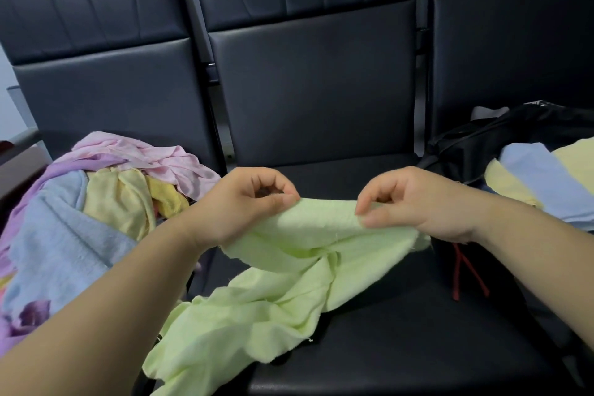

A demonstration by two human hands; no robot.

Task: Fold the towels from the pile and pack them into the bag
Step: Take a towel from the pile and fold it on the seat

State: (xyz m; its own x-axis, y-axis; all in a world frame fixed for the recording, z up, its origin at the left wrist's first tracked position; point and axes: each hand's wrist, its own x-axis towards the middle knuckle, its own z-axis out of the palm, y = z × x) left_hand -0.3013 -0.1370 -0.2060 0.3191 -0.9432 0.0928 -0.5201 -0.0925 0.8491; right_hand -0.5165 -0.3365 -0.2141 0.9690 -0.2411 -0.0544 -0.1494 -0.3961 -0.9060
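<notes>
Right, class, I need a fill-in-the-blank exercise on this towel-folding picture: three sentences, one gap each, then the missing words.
1. The left hand and the right hand pinch one edge of a crumpled towel coloured light ____.
2. The unfolded pile lies on the chair to the person's ____.
3. Next to the folded towels is a bag coloured ____.

Missing words: green; left; black.
</notes>
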